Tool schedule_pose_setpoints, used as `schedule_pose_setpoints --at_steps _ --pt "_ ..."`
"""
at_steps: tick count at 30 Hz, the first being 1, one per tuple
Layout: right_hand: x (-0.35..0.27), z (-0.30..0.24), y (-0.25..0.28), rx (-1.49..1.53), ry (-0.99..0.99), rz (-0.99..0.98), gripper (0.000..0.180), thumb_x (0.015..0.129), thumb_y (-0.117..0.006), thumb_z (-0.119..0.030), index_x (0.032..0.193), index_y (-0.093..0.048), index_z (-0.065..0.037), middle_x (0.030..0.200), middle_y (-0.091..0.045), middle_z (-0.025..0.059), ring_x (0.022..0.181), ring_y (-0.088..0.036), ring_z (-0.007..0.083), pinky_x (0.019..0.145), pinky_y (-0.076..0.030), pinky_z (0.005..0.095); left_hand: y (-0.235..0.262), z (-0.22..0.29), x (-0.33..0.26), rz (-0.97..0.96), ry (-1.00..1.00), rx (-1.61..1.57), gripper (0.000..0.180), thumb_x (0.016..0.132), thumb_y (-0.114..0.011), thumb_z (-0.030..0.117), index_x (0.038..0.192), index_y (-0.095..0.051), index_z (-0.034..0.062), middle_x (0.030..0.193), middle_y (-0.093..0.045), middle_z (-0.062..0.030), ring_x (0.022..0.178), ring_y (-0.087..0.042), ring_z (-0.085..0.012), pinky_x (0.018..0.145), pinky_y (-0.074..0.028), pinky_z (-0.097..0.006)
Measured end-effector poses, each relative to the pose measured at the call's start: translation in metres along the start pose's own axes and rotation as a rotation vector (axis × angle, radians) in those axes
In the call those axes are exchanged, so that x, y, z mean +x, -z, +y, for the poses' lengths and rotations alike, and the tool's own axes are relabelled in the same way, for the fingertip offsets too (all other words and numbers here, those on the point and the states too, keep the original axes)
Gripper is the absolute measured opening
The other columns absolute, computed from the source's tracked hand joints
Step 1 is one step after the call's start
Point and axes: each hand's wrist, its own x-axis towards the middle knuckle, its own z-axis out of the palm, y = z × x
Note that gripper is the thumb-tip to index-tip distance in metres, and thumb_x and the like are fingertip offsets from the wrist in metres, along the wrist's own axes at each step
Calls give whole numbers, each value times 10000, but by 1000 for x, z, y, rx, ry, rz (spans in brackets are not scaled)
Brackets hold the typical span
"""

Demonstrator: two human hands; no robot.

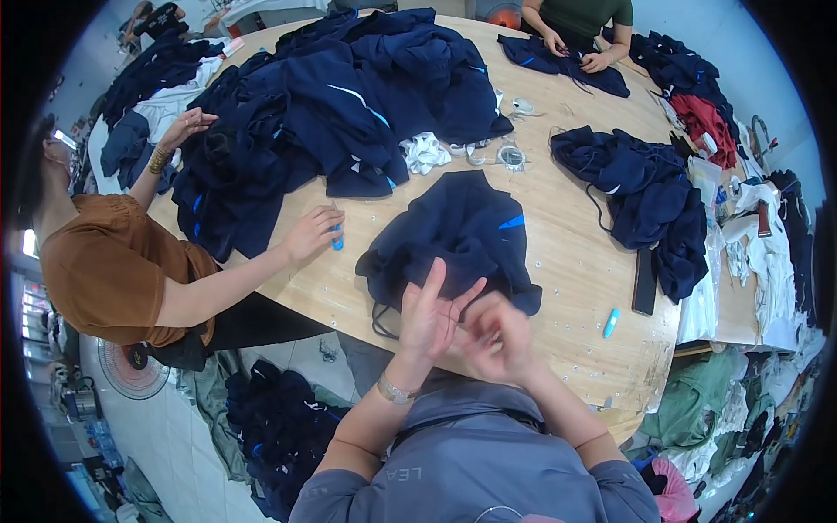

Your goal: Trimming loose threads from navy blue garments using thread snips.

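A navy garment (453, 213) with a bright blue patch lies bunched on the table before me, its dark cord looping out at the near left corner. Over its near edge, my left hand (425, 318) is raised, thumb and fingers apart, with nothing visible held in it. Close beside it on the right is my right hand (501, 342), its fingers curled inward and smeared by motion. Whether anything thin is between its fingertips cannot be made out.
A large heap of navy garments (349, 87) covers the table's far left. A co-worker's hand (316, 234) beside me holds a light blue tool (337, 237). Another navy pile (645, 187) and a light blue pen-like tool (611, 322) are on the right. Tape rolls (511, 157) lie mid-table.
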Motion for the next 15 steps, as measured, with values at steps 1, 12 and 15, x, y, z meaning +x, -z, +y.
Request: schedule_pose_setpoints --at_steps 1,12,15 --pt "6 5 2 -53 -26 111 250 704 -704 -39 795 -471 -44 769 -546 72 515 -497 124 437 -390 233 -2 0 -1 -1 -2 1 163 924 -507 178 1005 -522 37 971 -599 -79 872 -614 -179 810 -537 -381" --pt "25 23 -3 -117 -129 114 231 702 -541 117 880 -467 -9 823 -493 103 575 -520 187 506 -427 267 -3 -6 -2 -12 -87 95 102 914 -531 165 970 -550 82 889 -606 -30 839 -624 -143 688 -537 -277" --pt "16 6 -10 -58 -79 -21 249 697 -588 119 786 -412 -33 824 -524 92 586 -502 149 496 -401 247 21 0 1 -45 5 6 154 893 -571 190 915 -484 65 805 -575 -51 839 -634 -192 614 -541 -278"
